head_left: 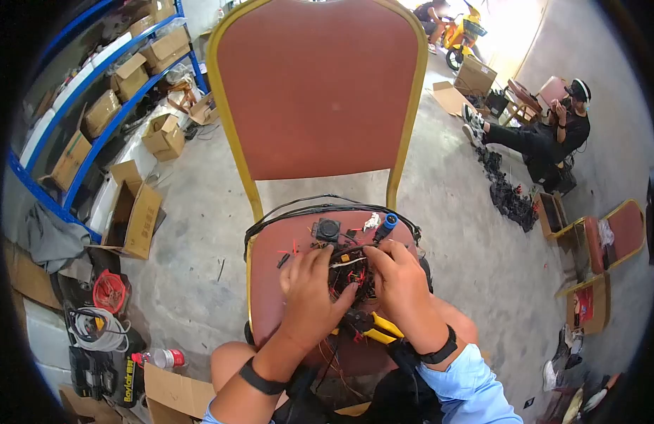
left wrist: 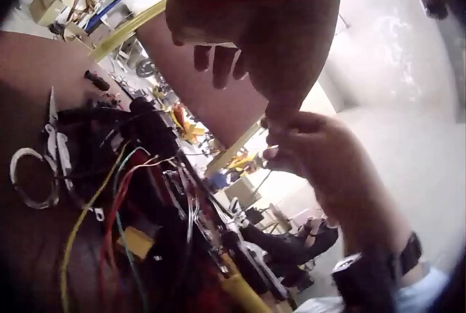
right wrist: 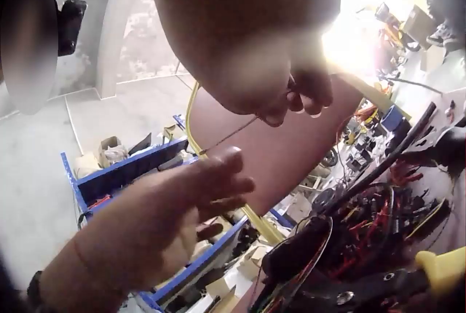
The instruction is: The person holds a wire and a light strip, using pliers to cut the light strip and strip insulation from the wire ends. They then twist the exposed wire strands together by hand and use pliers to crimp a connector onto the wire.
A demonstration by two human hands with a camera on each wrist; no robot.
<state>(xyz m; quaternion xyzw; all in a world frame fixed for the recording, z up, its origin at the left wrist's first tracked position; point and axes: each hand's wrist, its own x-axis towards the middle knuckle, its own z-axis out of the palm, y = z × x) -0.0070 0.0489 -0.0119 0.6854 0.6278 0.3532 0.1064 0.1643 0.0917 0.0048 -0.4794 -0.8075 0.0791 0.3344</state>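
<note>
Both hands are over a tangle of black, red and other coloured wires on a chair seat. My right hand pinches a thin pale wire that stretches towards the left hand; the same strand shows in the right wrist view. My left hand is beside the tangle, thumb and fingers apart. Its loose fingers show in the left wrist view. Below the right hand lies a yellow-handled plier-like tool. Scissors lie near the wires in the left wrist view.
On the seat are a square black device, a blue-ended black cylinder and crumpled white paper. A black cable crosses the seat's back. Blue shelves with boxes stand left; a seated person is at right.
</note>
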